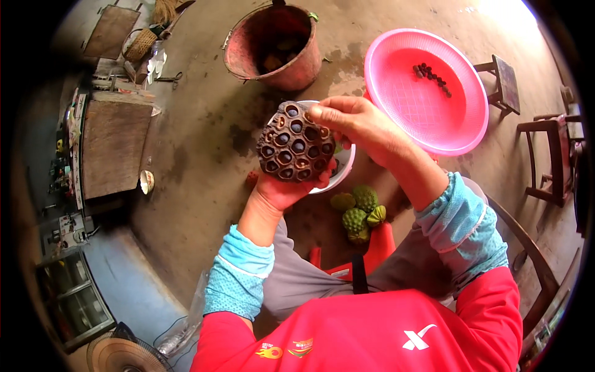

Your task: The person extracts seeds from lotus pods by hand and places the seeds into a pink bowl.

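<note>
A dried brown lotus seed pod [296,147] is held up in front of me, its face full of holes turned toward the camera. Dark seeds sit in many of the holes. My left hand [284,191] is closed round the pod from below. At the pod's upper right edge, the thumb and fingers of my right hand [365,127] are closed against the rim; some fingertips are hidden behind it. Under both hands stands a white-rimmed basin [344,173], its contents mostly covered. Several green lotus seed pods [365,198] lie close to it, between my legs.
At the back right, a large pink basin [396,118] holds a small cluster of dark seeds [432,77]. A worn red bucket [300,71] stands at the back. Beyond the pink basin is a small stool [507,84]; a wooden chair [551,158] stands right. A fan [124,356] is lower left.
</note>
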The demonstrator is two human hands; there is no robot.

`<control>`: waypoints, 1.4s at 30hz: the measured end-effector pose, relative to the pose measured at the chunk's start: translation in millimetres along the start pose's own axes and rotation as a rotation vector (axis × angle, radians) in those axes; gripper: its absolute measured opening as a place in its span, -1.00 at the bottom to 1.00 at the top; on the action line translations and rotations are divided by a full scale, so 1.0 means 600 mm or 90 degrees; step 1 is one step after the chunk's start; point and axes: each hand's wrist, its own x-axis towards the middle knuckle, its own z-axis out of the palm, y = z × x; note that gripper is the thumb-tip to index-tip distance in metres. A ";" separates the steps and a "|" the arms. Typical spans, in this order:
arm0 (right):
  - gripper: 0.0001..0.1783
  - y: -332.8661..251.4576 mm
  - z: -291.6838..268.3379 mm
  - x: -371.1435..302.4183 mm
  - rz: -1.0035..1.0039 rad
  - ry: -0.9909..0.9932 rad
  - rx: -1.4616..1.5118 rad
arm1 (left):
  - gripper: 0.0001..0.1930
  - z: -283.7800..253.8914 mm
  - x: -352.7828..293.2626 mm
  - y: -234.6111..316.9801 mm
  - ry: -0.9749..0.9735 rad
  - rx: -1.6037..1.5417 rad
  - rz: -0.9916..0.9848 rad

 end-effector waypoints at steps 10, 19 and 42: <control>-0.64 0.016 0.001 0.013 -0.062 0.061 -0.059 | 0.04 0.053 -0.006 0.016 0.075 0.323 0.245; -0.70 0.031 0.019 0.028 -0.118 0.178 -0.103 | -0.55 0.052 0.006 0.011 0.210 0.355 0.396; -0.51 0.020 0.040 0.010 -0.402 0.063 -0.307 | -0.74 0.028 -0.014 -0.002 0.105 0.395 0.429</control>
